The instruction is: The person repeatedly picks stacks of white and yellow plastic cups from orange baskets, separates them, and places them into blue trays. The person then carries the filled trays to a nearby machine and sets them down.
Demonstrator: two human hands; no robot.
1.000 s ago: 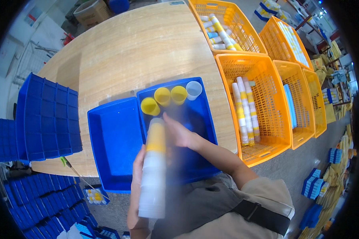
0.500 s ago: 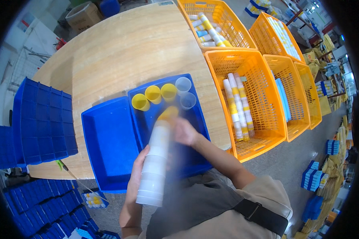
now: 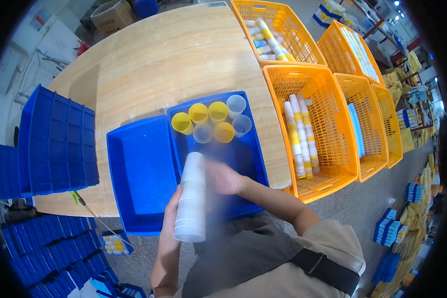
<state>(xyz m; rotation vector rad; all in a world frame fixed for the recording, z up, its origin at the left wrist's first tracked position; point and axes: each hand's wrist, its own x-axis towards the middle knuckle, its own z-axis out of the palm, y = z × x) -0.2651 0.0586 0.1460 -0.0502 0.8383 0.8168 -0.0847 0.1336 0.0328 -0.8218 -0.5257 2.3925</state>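
Observation:
My left hand (image 3: 172,207) is wrapped round a long stack of nested white cups (image 3: 190,206), tilted with its narrow end toward the tray. My right hand (image 3: 223,177) is beside the upper part of the stack, its fingers smeared by motion and partly hidden, so I cannot tell if it grips anything. Just beyond, in the right-hand blue tray (image 3: 259,164), several yellow cups (image 3: 198,113) and translucent cups (image 3: 241,125) stand upright in two rows at the far end.
An adjoining blue tray (image 3: 143,174) lies to the left on the wooden table (image 3: 169,54). Stacked blue crates (image 3: 59,141) stand at the table's left side. Along the right edge are orange baskets (image 3: 328,169), one holding long cup stacks (image 3: 303,141).
A yellow cup and a translucent one now stand in the tray's nearer row. The yellow end has gone from the held stack, which looks shorter. My right hand has moved slightly nearer me.

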